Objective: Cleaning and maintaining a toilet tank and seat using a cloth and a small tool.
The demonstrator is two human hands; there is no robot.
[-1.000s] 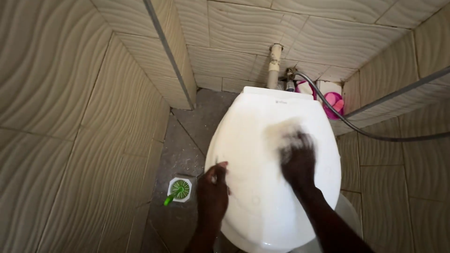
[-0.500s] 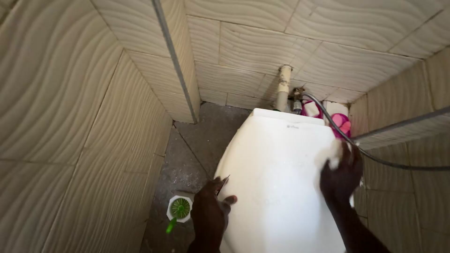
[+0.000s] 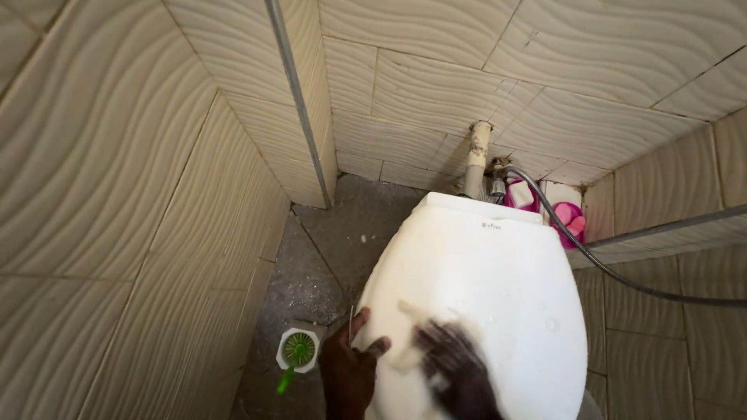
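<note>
Closed white toilet lid [image 3: 482,288] fills the right centre of view, hinge end far, against the tiled wall. Right hand [image 3: 455,373] now lies on the near left part of the lid, fingers spread flat, soapy foam under and around them; half a second ago it was at the far right edge by the hose, so the rub has crossed the lid toward the near left. Left hand [image 3: 352,365] remains at the lid's near left rim, thumb out, fingers closed on a thin blade-like object I cannot identify. Judgement: most of the top has been covered. Left on the floor: green brush in white holder [image 3: 297,350]. Far right: grey hose [image 3: 622,276], pink containers [image 3: 568,218]
</note>
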